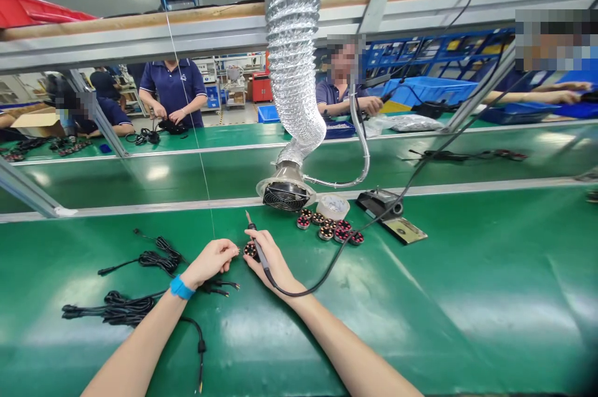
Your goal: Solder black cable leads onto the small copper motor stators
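Head view: left hand (213, 260) fingers are pressed together; any item pinched is too small to identify. Right hand (275, 265) fingers grip a soldering iron (261, 255), tip pointing away, and touch a round part (250, 250) just beside the left fingertips. Black cables (126, 308) lie on the green desk (434, 322) left of them; more pin-faced discs (341, 233) sit beyond the right fingers.

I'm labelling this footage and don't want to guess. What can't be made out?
All in the head view:
What the left hand pinches: too small.
Part of the round piece: behind the soldering iron and right hand.
Some of the cable bundle: behind the left forearm.
Duct's upper end: cut off by top edge.
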